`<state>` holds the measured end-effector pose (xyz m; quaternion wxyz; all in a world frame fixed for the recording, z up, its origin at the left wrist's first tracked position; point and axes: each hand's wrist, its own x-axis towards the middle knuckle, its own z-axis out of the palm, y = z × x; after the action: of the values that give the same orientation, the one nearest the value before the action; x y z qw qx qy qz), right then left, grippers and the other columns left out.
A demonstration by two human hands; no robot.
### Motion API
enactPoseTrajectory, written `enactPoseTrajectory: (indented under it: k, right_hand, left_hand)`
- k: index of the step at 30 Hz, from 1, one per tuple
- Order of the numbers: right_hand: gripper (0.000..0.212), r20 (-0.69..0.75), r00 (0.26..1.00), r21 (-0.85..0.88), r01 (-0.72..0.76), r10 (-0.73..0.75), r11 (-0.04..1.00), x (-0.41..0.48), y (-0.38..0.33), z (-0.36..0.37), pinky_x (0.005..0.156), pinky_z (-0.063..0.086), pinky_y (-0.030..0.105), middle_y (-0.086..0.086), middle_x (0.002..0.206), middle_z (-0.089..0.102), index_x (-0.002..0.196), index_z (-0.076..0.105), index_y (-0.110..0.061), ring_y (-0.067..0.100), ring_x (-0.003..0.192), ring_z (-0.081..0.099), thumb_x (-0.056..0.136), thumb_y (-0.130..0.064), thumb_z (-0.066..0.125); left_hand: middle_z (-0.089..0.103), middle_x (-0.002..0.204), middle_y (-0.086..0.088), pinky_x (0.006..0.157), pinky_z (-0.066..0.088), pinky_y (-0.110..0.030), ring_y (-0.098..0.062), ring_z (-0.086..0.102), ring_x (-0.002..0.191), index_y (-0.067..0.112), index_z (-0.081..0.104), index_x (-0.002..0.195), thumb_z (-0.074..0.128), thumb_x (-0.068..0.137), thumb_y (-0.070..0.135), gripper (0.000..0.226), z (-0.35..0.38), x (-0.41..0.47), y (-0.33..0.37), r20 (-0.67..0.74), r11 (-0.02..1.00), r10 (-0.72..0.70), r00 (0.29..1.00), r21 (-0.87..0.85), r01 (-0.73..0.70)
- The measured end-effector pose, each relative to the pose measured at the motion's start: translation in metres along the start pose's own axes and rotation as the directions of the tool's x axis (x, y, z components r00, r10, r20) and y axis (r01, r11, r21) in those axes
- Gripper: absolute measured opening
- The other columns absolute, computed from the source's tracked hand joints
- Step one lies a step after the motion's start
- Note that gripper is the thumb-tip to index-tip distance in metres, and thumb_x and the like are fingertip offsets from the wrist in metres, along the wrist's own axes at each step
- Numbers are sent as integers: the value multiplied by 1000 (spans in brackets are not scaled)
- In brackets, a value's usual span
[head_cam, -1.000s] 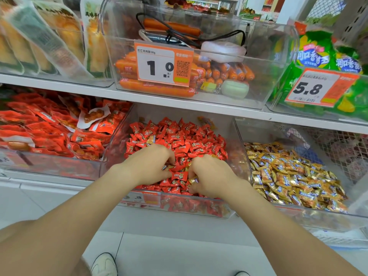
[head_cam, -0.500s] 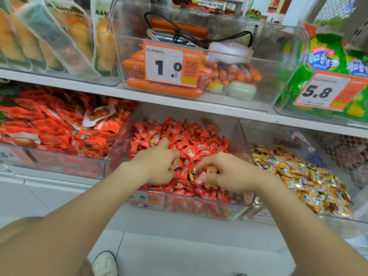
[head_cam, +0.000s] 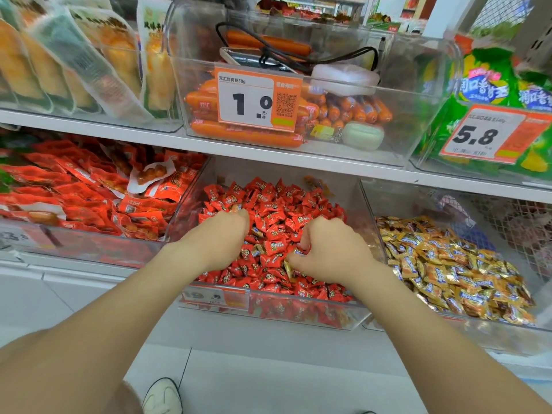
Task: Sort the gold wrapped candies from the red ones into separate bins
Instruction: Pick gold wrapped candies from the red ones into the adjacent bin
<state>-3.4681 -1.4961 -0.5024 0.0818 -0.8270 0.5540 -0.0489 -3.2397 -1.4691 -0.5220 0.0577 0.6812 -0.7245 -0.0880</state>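
A clear bin (head_cam: 298, 312) on the lower shelf holds a heap of red candies (head_cam: 283, 204) with a few gold candies (head_cam: 257, 250) mixed in. Both my hands are in this heap. My left hand (head_cam: 221, 237) lies knuckles up with its fingers curled down around a gold wrapper (head_cam: 236, 208) at its fingertips. My right hand (head_cam: 328, 252) is curled too, pinching a gold candy (head_cam: 288, 264) between thumb and fingers. Just to the right, a second clear bin (head_cam: 369, 210) is filled with gold candies (head_cam: 454, 264).
To the left is a bin of red snack packets (head_cam: 89, 192). The upper shelf (head_cam: 239, 150) overhangs the bins and carries a sausage bin with a price tag (head_cam: 258, 100), packaged snacks on the left and green bags (head_cam: 493, 82). My shoe (head_cam: 162, 395) is on the floor below.
My left hand has moved further back into the red heap and curled up. My right hand has come back towards the middle of the red bin, still gripping gold wrappers. The camera has come closer.
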Motion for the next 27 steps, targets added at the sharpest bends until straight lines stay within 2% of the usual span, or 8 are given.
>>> enactPoseTrajectory:
  k: [4,8,12,14,16,20,24,27]
  right_hand:
    - [72,89,996,-153,29,-15,988,5,1,11,73,50,38,-3,99,65,109,61,-23,27,95,64,66,-78,79]
    - [63,155,987,-103,65,-49,993,10,0,18,70,54,36,-6,89,66,93,64,-23,22,88,66,64,-77,83]
    - [55,152,987,-114,78,-60,990,12,-1,20,68,51,35,-5,88,65,91,67,-22,23,89,67,71,-71,83]
    - [57,150,987,-195,90,-61,977,10,1,16,67,47,35,-3,81,56,87,56,-19,25,83,61,76,-68,82]
    - [49,193,977,-217,132,-90,967,9,5,14,64,47,35,-1,76,53,82,53,-16,26,77,59,84,-57,80]
    - [41,235,957,-117,202,-171,972,9,13,16,52,39,37,6,56,42,61,40,-12,29,55,43,89,-28,65]
    - [41,139,969,77,196,-205,978,9,16,7,56,41,43,7,54,43,65,47,-8,28,56,42,95,-35,58]
    - [41,135,973,229,151,-185,962,8,15,-4,58,42,38,3,56,49,65,50,-11,20,56,47,96,-39,51]
  left_hand:
    - [59,99,-2,64,49,-42,-30,61,89,24,54,116,47,89,-9,43,-1,2,1,15,1000,20,1000,23,-20]
    - [64,93,-4,67,55,-42,-31,62,81,19,60,96,48,98,14,14,6,7,6,-56,997,-7,998,82,11]
    - [59,85,-2,64,51,-38,-30,63,79,22,56,76,62,94,43,28,8,10,16,-72,989,-13,997,147,23]
    - [54,80,-2,62,46,-36,-30,58,75,22,48,70,66,91,39,32,9,10,22,-40,982,-28,999,185,34]
    - [56,83,-2,62,46,-36,-30,56,75,20,54,77,71,87,32,23,12,10,28,-39,977,-38,999,208,45]
    - [62,85,-1,68,55,-38,-29,63,80,20,58,84,70,83,30,16,9,8,29,-3,996,-47,999,78,47]
    - [62,90,-3,70,46,-39,-33,60,85,21,51,78,47,93,43,27,-4,2,26,-2,993,-115,993,-30,114]
    - [62,78,-7,73,53,-41,-34,61,76,16,49,69,42,97,45,41,-10,-3,17,-93,978,-196,976,-90,188]
